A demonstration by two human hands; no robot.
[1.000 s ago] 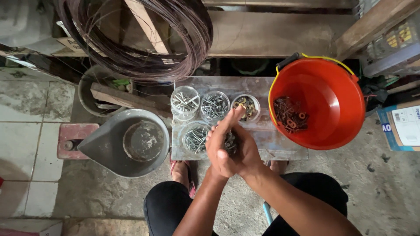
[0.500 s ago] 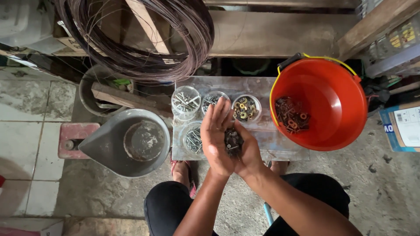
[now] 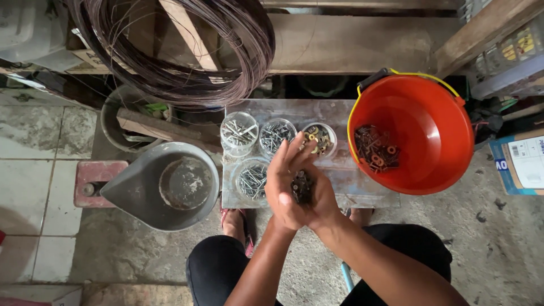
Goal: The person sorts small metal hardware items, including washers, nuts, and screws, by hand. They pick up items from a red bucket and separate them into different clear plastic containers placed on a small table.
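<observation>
The left hand [image 3: 286, 181] and right hand [image 3: 320, 198] are cupped together, fingers loosely spread, cradling a dark heap of rusty screws and washers [image 3: 301, 187] above the small metal desk [image 3: 351, 175]. Clear cups of screws [image 3: 253, 180] stand just beyond; an orange bucket [image 3: 436, 136] sits right.

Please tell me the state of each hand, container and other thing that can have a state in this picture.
Left hand: cupped, holding small dark hardware.
Right hand: cupped against the left, under the same pile.
Orange bucket: open, some rusty fasteners at the bottom.
Clear cups: uncovered, holding nails or screws; one holds washers.
Grey metal basin: open, empty of hardware.
Wire coil: wound up.
</observation>
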